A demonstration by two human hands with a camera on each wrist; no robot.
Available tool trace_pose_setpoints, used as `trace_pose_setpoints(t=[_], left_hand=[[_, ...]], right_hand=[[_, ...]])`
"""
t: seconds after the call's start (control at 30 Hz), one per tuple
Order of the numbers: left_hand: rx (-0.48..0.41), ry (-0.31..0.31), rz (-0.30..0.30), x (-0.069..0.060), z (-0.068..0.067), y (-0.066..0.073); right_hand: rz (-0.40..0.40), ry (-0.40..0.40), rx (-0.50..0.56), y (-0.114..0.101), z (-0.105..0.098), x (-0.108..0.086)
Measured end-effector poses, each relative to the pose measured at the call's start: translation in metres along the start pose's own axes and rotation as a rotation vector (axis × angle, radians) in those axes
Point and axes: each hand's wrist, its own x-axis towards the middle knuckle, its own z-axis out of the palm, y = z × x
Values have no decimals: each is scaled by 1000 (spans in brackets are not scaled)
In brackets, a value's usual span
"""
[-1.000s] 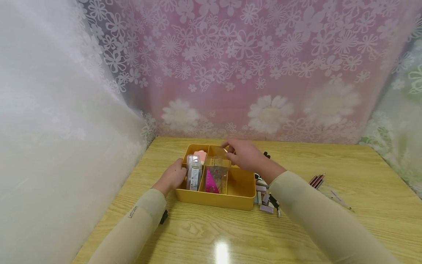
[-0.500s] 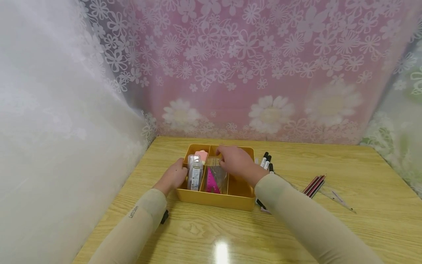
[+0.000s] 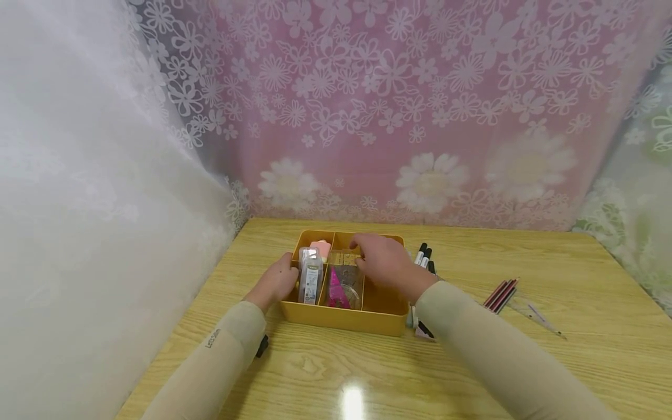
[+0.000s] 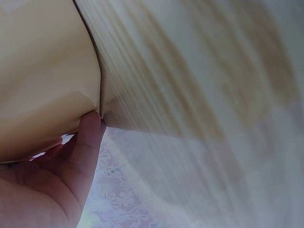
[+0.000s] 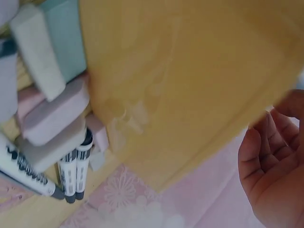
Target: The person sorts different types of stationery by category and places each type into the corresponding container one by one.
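Note:
My left hand [image 3: 278, 281] grips the left wall of the yellow divided box [image 3: 341, 318]; in the left wrist view its fingers [image 4: 89, 130] press against the box's edge. My right hand [image 3: 385, 261] is over the box's right half, fingers loosely bent, a gap between thumb and forefinger, nothing visible between them. Left of it, a pink triangle ruler [image 3: 337, 291] and clear plastic pieces [image 3: 353, 277] stand in the front middle compartment. A clear-packed item with a white label [image 3: 311, 284] fills the front left one. A pink item [image 3: 321, 248] lies behind.
Black-capped markers [image 3: 422, 255] and several pastel blocks [image 5: 57, 111] lie right of the box, partly behind my right sleeve. Farther right are dark red pencils [image 3: 501, 295] and a thin pointed item [image 3: 543, 318]. A black object [image 3: 262, 346] sits beside my left sleeve.
My right hand has let go of a clear plastic piece, which went down from the back of the box into the middle compartment. My left hand has stayed on the box wall.

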Motion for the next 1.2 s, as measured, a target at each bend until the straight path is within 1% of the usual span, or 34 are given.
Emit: trace_pose_setpoints(t=[0.17, 0.27, 0.43, 0.6, 0.77, 0.87, 0.97, 1.07, 1.2], left_hand=[[6, -3, 6, 1, 0, 0], [2, -2, 5, 2, -1, 0], [-2, -3, -2, 2, 0, 0], [18, 1, 5, 2, 1, -2], [33, 6, 18, 1, 2, -3], [23, 3, 18, 1, 2, -3], [12, -3, 11, 1, 2, -3], [7, -3, 8, 2, 2, -3], [8, 3, 20, 2, 2, -3]], right_hand=[[5, 11, 16, 10, -12, -9], [11, 8, 26, 20, -18, -15], [28, 10, 48, 42, -23, -27], [46, 26, 62, 63, -29, -41], [58, 36, 54, 83, -32, -53], [66, 38, 47, 95, -33, -60], [74, 24, 51, 106, -33, -67], [105, -1, 59, 118, -31, -73], [153, -64, 59, 136, -24, -78]])
